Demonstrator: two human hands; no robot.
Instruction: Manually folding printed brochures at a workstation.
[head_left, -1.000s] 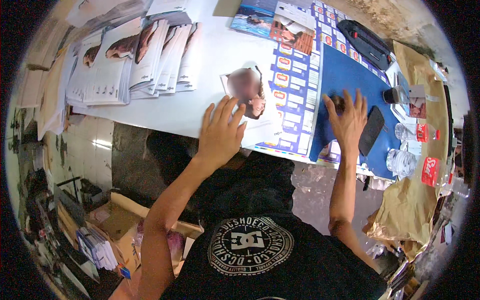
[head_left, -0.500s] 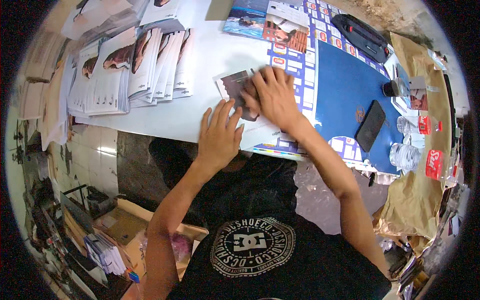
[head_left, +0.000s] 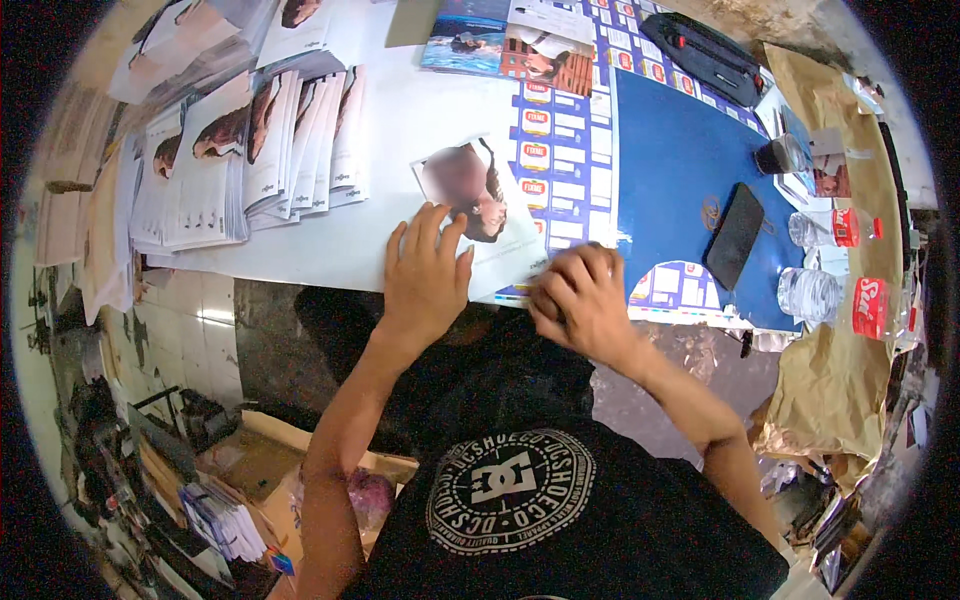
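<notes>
A white printed brochure (head_left: 489,262) with a photo of a person on it lies at the table's near edge, slightly turned. My left hand (head_left: 425,280) rests on its near-left side, fingers spread and lying on the paper. By the brochure's near-right corner is my right hand (head_left: 583,305), its fingers curled inward and a little blurred. Whatever those fingers may hold is hidden beneath them. To the left, several stacks of matching white brochures (head_left: 215,185) overlap one another.
Beyond the brochure lie colour-printed sheets (head_left: 548,62). Blue-and-white label sheets (head_left: 564,155) and a blue board (head_left: 665,180) cover the right. On that side are a black phone (head_left: 735,237), a dark drink cup (head_left: 780,156), plastic bottles (head_left: 808,296) and a black case (head_left: 703,60).
My right hand has slid from the top of the brochure toward me, down to its near-right corner, uncovering the photo. My left hand stays on the paper. The whole view has shifted slightly.
</notes>
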